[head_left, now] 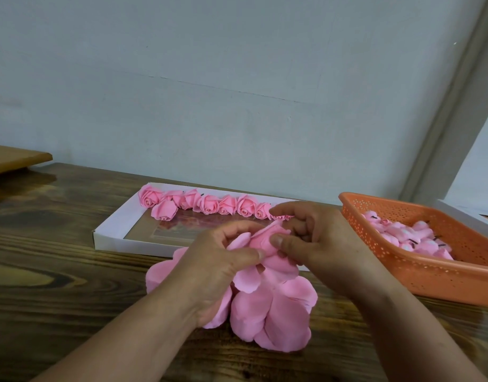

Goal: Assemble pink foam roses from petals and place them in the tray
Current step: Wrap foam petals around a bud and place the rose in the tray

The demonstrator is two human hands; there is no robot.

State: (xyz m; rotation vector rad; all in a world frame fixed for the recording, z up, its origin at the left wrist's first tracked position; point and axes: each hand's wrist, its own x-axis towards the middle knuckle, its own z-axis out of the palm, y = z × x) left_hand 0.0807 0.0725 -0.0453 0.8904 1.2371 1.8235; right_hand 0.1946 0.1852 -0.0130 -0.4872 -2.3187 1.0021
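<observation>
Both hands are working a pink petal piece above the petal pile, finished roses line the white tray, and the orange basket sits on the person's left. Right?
Not quite: in the head view the orange basket sits on the person's right. The rest holds: both hands, petal piece, petal pile, roses, white tray.

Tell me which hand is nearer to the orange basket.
Right. The right hand is just left of the orange basket, pinching the half-made rose. The left hand grips the same rose from its far side.
</observation>
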